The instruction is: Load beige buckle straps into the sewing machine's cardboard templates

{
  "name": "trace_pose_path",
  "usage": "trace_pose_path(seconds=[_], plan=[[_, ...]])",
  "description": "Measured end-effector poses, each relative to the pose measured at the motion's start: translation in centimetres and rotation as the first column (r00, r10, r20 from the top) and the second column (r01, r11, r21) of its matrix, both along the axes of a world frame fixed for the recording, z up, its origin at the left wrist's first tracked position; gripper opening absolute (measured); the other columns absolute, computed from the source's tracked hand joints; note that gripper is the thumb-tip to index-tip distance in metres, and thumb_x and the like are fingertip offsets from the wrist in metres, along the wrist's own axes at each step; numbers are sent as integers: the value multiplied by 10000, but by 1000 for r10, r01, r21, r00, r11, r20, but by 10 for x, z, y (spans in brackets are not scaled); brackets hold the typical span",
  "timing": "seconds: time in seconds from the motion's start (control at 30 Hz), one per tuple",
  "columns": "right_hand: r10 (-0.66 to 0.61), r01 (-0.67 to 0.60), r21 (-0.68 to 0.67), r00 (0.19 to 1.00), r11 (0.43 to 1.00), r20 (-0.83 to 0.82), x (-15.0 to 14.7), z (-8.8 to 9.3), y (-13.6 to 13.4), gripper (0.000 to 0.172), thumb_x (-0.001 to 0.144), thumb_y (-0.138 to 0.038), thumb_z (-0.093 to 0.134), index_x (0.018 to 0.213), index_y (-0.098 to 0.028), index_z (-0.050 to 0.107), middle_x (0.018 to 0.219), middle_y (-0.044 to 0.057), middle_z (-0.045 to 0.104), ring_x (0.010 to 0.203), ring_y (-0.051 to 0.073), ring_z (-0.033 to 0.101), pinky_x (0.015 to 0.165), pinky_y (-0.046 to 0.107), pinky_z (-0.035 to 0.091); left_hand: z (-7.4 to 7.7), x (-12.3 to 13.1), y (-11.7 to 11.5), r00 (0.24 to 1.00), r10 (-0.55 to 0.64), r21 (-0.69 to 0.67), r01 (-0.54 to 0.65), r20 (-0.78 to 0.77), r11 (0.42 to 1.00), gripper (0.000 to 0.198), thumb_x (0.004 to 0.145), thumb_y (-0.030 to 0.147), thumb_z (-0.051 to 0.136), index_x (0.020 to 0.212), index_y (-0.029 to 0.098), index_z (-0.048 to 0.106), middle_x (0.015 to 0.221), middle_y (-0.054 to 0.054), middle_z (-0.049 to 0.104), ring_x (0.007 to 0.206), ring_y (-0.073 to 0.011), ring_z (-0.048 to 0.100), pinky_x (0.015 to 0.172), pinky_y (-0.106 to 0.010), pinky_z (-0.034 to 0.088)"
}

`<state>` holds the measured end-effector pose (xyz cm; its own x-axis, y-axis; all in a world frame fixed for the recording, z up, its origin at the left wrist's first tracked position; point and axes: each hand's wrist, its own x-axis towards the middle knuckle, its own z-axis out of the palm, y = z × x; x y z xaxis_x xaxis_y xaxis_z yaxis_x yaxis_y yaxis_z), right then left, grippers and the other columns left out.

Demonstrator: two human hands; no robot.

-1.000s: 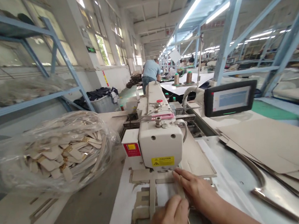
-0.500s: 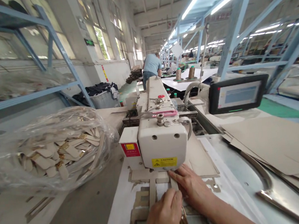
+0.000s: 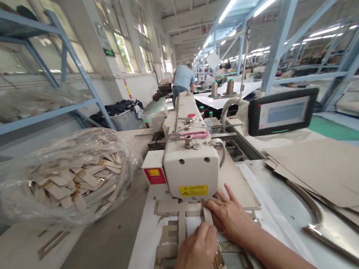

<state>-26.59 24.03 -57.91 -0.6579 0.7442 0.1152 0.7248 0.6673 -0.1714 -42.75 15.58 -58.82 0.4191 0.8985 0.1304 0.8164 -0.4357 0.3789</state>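
A beige strap (image 3: 208,218) runs toward me from under the white head of a sewing machine (image 3: 192,167). My left hand (image 3: 196,252) is closed on this strap, its fingers curled and their tips partly hidden. Just beside it, on the strap's near part, sits a gold metal buckle (image 3: 218,259). My right hand (image 3: 232,218) lies with its fingers spread, the fingertips touching the strap close under the machine head. Beneath both hands is a beige template with cut-outs (image 3: 166,251), on a white sheet (image 3: 139,258). A second beige strip (image 3: 182,228) lies to the left.
On the left, a clear plastic bag (image 3: 88,212) holds many beige straps with gold fittings. Beige sheets (image 3: 333,165) are stacked at right, beside a curved metal-tipped strip (image 3: 313,219). A control screen (image 3: 283,113) stands behind them. Farther off, a person (image 3: 183,79) bends over.
My right hand's fingers have spread and lifted a little, the index finger staying by the strap. My left hand keeps its hold with only a slight shift. The view has moved slightly.
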Motion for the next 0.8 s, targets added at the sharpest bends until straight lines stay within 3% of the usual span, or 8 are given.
trace_pose_path(seconds=[0.27, 0.5, 0.8], plan=[[72, -72, 39, 997, 997, -12, -1, 5, -5, 426, 894, -63, 461, 1285, -144, 608, 1288, 116, 638, 1301, 291, 476, 1236, 632, 6, -1, -2, 0, 1000, 12, -30, -12, 0, 999, 411, 826, -70, 389, 1076, 155, 625, 1056, -97, 693, 829, -244, 732, 711, -328, 604], [58, -58, 2, 998, 998, 16, -1, 6, -15, 372, 898, -101, 514, 1244, -172, 631, 1332, 70, 632, 1355, 315, 419, 1239, 631, -6, 3, -4, -4, 1000, -3, -86, 4, 20, 996, 400, 825, -69, 391, 1055, 154, 630, 1051, -100, 696, 860, -243, 719, 740, -329, 595], [-48, 46, 19, 992, 999, 116, -4, 13, -21, 378, 934, -175, 588, 1285, -284, 676, 1356, 134, 545, 1365, 371, 388, 1216, 664, 118, 4, -11, -14, 998, -49, -36, 48, -28, 998, 365, 794, -83, 437, 968, 173, 630, 1015, -63, 702, 888, -226, 689, 754, -313, 571]])
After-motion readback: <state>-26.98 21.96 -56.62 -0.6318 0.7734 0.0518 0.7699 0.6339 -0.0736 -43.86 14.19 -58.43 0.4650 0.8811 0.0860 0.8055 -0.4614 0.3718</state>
